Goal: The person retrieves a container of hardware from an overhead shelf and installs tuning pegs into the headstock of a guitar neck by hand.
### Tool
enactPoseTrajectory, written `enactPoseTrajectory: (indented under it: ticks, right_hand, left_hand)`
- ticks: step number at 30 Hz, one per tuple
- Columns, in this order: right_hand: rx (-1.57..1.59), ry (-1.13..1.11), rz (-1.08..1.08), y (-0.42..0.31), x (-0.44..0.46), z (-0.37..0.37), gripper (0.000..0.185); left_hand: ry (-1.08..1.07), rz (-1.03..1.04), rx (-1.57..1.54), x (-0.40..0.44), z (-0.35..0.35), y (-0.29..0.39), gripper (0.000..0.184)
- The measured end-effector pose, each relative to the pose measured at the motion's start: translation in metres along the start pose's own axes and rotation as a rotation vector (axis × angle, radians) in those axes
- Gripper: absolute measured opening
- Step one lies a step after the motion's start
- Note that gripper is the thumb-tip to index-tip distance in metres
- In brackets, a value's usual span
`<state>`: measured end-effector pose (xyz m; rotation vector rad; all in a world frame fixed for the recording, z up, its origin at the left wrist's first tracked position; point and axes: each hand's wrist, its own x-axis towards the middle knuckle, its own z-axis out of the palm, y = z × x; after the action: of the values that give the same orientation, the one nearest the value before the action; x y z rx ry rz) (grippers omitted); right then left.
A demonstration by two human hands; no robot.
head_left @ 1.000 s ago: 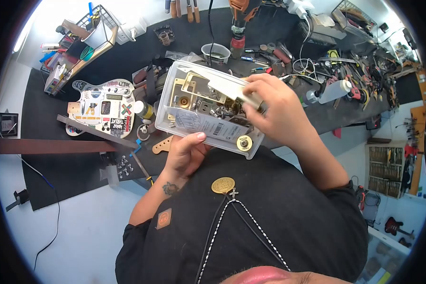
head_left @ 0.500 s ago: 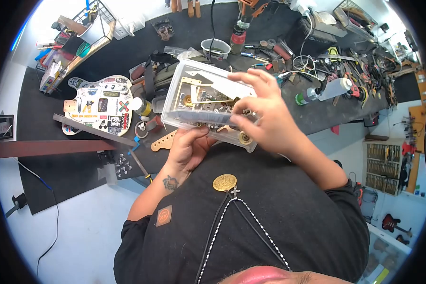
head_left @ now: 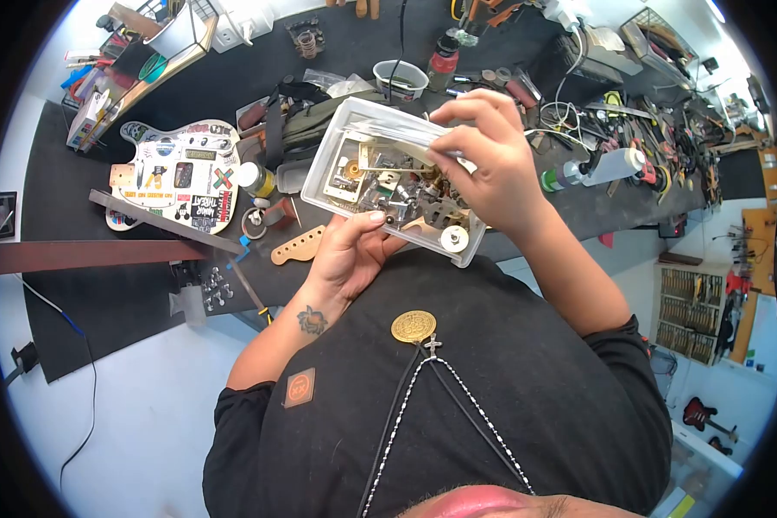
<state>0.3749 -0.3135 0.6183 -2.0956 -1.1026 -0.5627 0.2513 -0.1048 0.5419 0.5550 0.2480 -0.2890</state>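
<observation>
A clear plastic box (head_left: 321,180) full of small metal parts is tilted in front of my chest. My left hand (head_left: 354,252) grips its near side, with the thumb over the rim and the fingers underneath. Above the far right part of the box, my right hand (head_left: 489,160) pinches the end of a thin clear bag or sheet (head_left: 401,134) that lies along the box's far side. Inside are a gold frame (head_left: 347,169), several small silver and brass pieces, and a round cream disc (head_left: 454,239) at the near right corner.
A stickered guitar body (head_left: 178,177) lies on the dark bench at left, with a long metal bar (head_left: 164,226) across it. Nearby are a wooden headstock (head_left: 299,246) and a yellow-labelled jar (head_left: 257,180). Behind sit a white tub (head_left: 401,79) and a red-capped bottle (head_left: 443,62); a clear bottle (head_left: 613,166) is at right.
The flat pack with a barcode no longer shows over the near side of the box, and the metal parts there are uncovered. My right hand has closed from spread fingers to a pinch.
</observation>
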Motion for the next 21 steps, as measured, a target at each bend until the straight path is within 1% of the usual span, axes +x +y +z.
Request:
enactPoseTrajectory:
  ticks: [1, 2, 5, 8, 11, 12, 15, 21]
  right_hand:
    - [-0.024, -0.052, -0.022, 0.0, -0.004, 0.002, 0.02]
    - [-0.076, -0.116, 0.011, 0.0, -0.007, 0.004, 0.023]
    - [-0.101, -0.193, 0.112, -0.01, -0.008, 0.0, 0.028]
    - [-0.079, -0.269, 0.028, -0.02, -0.008, -0.006, 0.036]
    - [-0.096, -0.373, -0.011, -0.032, -0.007, -0.003, 0.035]
    - [-0.109, -0.405, 0.012, -0.032, -0.008, 0.001, 0.039]
    - [-0.154, -0.477, 0.03, -0.029, -0.008, 0.006, 0.042]
    - [-0.135, -0.457, 0.062, -0.027, -0.013, 0.01, 0.034]
  left_hand:
    - [0.002, 0.001, -0.013, -0.001, 0.0, 0.001, 0.065]
    - [0.002, 0.001, -0.025, -0.001, 0.002, 0.001, 0.065]
    - [-0.006, 0.03, -0.01, -0.002, 0.003, 0.002, 0.065]
    - [-0.012, 0.041, -0.018, -0.003, 0.001, 0.001, 0.065]
    - [-0.007, 0.043, -0.037, -0.003, 0.004, 0.0, 0.064]
    - [-0.005, 0.046, -0.042, -0.003, 0.004, 0.0, 0.064]
    - [-0.022, 0.034, 0.019, -0.002, 0.003, 0.0, 0.063]
    - [-0.01, 0.048, 0.002, -0.003, 0.003, -0.001, 0.06]
